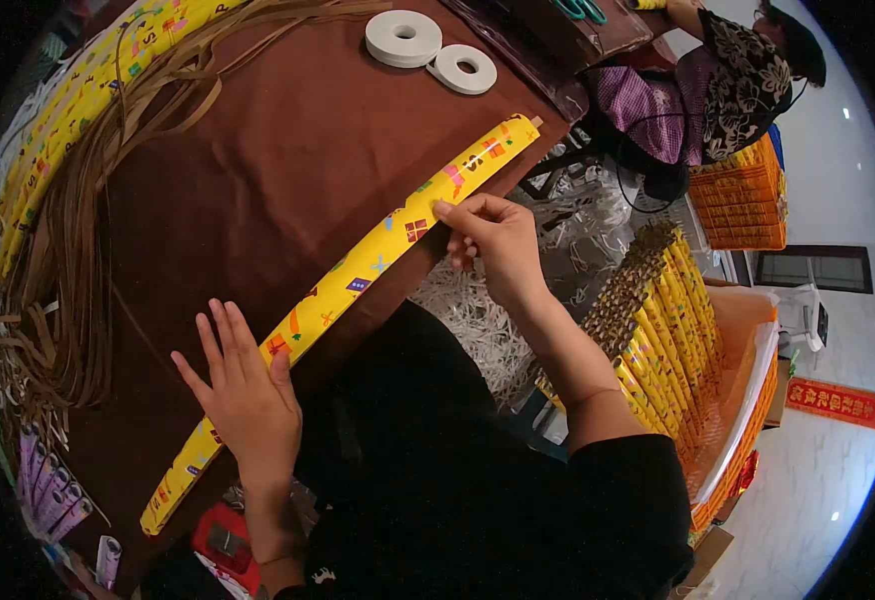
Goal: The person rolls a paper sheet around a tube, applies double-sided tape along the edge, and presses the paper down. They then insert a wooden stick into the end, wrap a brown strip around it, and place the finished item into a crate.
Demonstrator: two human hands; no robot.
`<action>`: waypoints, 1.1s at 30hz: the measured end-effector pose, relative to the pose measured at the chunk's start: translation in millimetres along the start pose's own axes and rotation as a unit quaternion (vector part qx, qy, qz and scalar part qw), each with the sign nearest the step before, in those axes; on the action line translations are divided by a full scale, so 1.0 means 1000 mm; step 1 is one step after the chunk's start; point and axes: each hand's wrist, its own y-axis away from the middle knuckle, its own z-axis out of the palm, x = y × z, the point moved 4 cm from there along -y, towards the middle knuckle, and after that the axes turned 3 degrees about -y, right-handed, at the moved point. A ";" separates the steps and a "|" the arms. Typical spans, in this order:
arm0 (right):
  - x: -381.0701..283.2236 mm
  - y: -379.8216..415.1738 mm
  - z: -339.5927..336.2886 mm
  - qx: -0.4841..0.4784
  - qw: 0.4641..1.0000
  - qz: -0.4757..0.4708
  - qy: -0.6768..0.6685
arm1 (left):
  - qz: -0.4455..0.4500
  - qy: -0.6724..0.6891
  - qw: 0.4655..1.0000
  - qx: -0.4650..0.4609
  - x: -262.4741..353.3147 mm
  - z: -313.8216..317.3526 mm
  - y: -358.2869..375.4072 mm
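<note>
A long yellow wrapping-paper roll (363,270), printed with gifts and carrots, lies slantwise along the near edge of the brown-covered table. A bit of brown material sticks out of its upper right end. My left hand (248,405) rests across the lower part of the roll, fingers stretched and spread. Further up, my right hand (493,240) is closed in a pinch, with its fingertips at the roll's near edge. Whatever is between those fingertips is too small to make out.
Two white tape rolls (403,38) lie at the table's far side. Brown strips (78,270) and more yellow rolls (48,140) line the left. An orange crate (748,430) of finished-looking rolls stands right, near white scraps (478,320). Another person (743,85) sits at upper right.
</note>
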 end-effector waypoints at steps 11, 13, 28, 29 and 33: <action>-0.003 0.003 -0.027 0.087 0.964 -0.205 0.144 | -0.005 -0.014 1.000 -0.014 0.000 0.002 0.002; -0.015 0.017 -0.020 0.107 0.843 -0.462 0.254 | -0.007 -0.011 1.000 -0.016 0.001 0.001 0.000; 0.011 0.019 0.023 -0.136 0.585 -0.555 0.575 | 0.007 0.001 1.000 0.003 0.002 -0.003 -0.001; 0.010 0.021 0.024 -0.126 0.581 -0.553 0.584 | 0.009 0.000 1.000 0.008 0.001 -0.002 -0.001; 0.013 0.047 0.049 -0.181 0.592 -0.558 0.552 | 0.005 -0.011 1.000 -0.022 0.001 0.001 0.001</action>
